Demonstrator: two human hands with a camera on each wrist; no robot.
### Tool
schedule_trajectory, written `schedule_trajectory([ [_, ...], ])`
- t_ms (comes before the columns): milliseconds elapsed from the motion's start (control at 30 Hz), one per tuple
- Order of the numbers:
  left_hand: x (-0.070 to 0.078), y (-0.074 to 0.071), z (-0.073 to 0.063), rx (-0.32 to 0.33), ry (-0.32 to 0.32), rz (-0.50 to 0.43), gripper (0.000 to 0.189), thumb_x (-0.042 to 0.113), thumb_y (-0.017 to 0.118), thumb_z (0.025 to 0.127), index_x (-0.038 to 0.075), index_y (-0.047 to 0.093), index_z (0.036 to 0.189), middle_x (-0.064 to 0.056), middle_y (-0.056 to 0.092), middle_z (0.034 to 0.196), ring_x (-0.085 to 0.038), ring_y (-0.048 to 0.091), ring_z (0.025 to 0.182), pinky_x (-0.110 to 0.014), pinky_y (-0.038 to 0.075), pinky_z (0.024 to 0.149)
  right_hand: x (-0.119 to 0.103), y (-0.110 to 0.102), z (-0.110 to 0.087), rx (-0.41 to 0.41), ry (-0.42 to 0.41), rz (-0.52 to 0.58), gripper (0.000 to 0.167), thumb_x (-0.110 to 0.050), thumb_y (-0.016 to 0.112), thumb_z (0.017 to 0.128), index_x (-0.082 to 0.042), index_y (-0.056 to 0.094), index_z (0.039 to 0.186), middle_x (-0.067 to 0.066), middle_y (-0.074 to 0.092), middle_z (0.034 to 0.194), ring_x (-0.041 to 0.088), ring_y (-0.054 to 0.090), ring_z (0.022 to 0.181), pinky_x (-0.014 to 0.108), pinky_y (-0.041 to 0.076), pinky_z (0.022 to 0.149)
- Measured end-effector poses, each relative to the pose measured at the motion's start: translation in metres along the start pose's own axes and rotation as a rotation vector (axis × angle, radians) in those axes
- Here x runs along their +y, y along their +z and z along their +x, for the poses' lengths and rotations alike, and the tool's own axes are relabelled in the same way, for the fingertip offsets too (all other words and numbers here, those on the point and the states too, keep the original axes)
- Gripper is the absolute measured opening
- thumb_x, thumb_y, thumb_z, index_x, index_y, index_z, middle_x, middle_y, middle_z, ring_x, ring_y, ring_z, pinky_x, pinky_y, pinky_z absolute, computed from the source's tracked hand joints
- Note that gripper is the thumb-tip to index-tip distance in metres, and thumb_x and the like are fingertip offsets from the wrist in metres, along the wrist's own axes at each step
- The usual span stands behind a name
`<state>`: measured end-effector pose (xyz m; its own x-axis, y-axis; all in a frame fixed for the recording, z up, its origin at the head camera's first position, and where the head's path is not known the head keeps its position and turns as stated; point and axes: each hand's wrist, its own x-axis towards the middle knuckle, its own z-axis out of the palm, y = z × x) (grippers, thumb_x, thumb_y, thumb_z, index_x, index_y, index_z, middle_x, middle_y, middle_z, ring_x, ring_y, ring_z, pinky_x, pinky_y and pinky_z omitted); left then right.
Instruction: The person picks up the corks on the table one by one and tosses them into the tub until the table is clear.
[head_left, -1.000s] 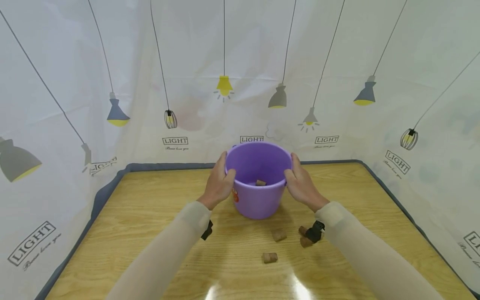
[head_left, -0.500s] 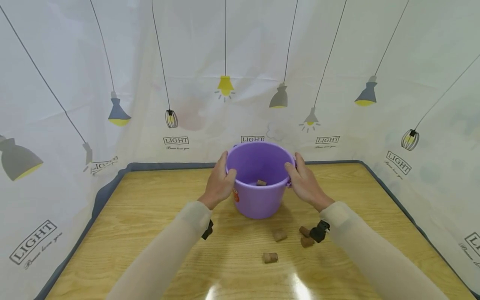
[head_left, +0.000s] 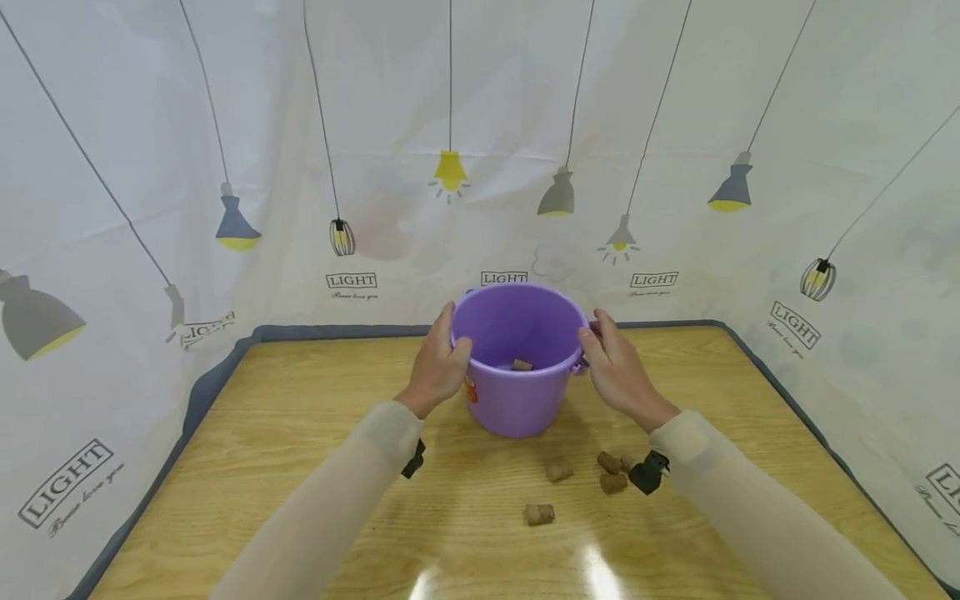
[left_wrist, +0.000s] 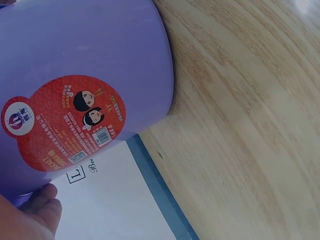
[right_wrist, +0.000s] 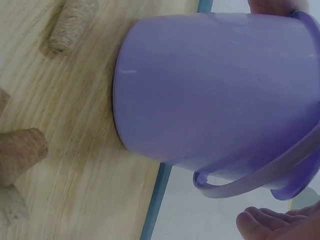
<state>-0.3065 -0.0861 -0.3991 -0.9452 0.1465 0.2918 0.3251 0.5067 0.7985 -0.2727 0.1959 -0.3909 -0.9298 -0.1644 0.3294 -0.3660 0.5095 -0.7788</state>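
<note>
A purple plastic bucket (head_left: 517,404) stands upright on the wooden table, a single cork (head_left: 522,365) inside it. My left hand (head_left: 437,362) grips the left rim, thumb over the edge and fingers outside. On the far right, my right hand (head_left: 621,371) holds the rim's edge between thumb and forefinger. The right wrist view shows its other fingers (right_wrist: 255,220) bent, a gap between them and the bucket wall. The bucket's handle (right_wrist: 240,185) hangs folded along that side. A red sticker (left_wrist: 75,120) faces my left wrist camera.
Several corks lie on the table in front of the bucket: one nearest me (head_left: 539,514), another cork (head_left: 558,470) beyond it, and a small group (head_left: 612,483) by my right wrist camera (head_left: 648,472). Behind the table's dark edging hangs a lamp-print curtain (head_left: 405,125).
My right hand has shifted outward to the right along the rim, baring more of the bucket's edge and handle joint. The left hand and the corks have stayed put.
</note>
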Motion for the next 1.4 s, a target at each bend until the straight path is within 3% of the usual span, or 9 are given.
schedule_trajectory([
  [167, 0.001, 0.000, 0.000, 0.002, 0.002, 0.001, 0.072, 0.019, 0.041, 0.099, 0.006, 0.014, 0.164, -0.014, 0.025, 0.168, -0.031, 0.030, 0.151, -0.047, 0.024, 0.124, 0.002, -0.003, -0.005, 0.030, -0.033, -0.090, 0.066, -0.040, 0.029, 0.112, 0.004, 0.020, 0.160, 0.024, 0.047, 0.152, 0.042, 0.047, 0.138, 0.059, 0.032, 0.118],
  [367, 0.001, 0.000, 0.000, 0.001, 0.004, -0.006, 0.072, 0.019, 0.041, 0.099, 0.006, 0.013, 0.165, -0.014, 0.025, 0.168, -0.032, 0.031, 0.150, -0.048, 0.025, 0.123, 0.004, -0.008, -0.013, 0.041, -0.056, -0.138, 0.061, -0.039, 0.029, 0.112, 0.003, 0.031, 0.157, 0.028, 0.046, 0.150, 0.045, 0.047, 0.136, 0.063, 0.038, 0.111],
  [600, 0.001, -0.001, -0.001, -0.004, 0.006, -0.015, 0.072, 0.019, 0.040, 0.099, 0.007, 0.013, 0.165, -0.013, 0.025, 0.168, -0.032, 0.032, 0.150, -0.049, 0.027, 0.123, 0.006, -0.014, -0.025, -0.005, -0.017, -0.161, 0.063, -0.040, 0.028, 0.112, 0.000, 0.024, 0.161, 0.026, 0.035, 0.159, 0.046, 0.042, 0.140, 0.063, 0.038, 0.112],
  [1400, 0.000, 0.000, -0.001, -0.001, 0.019, -0.014, 0.073, 0.021, 0.039, 0.098, 0.007, 0.014, 0.165, -0.014, 0.026, 0.167, -0.033, 0.033, 0.149, -0.049, 0.027, 0.122, 0.024, -0.031, -0.051, -0.081, -0.017, -0.401, 0.059, -0.037, 0.046, 0.109, 0.009, 0.046, 0.147, 0.031, 0.048, 0.147, 0.048, 0.049, 0.131, 0.066, 0.041, 0.105],
])
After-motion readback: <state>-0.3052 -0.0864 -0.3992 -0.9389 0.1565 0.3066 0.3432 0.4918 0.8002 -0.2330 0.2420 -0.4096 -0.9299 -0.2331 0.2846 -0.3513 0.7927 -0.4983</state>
